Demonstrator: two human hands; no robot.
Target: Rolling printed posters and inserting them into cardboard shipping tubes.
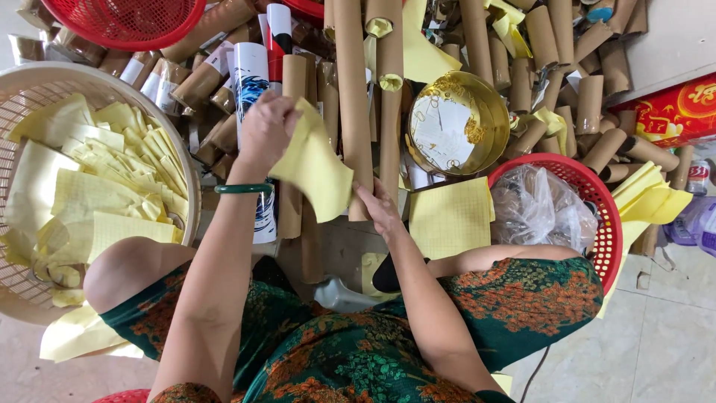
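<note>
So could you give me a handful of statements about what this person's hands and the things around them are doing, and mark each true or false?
1. The left hand holds a yellow paper sheet. True.
2. The right hand grips a pair of scissors. False: it holds the lower end of a long brown cardboard tube.
3. The beige basket on the left is full of yellow paper. True.
4. The red basket on the right holds cardboard tubes. False: it holds a crumpled clear plastic bag.
5. A green bangle sits on the left wrist. True.
6. The gold round bowl is stacked inside the beige basket. False: it lies among the tubes.
</note>
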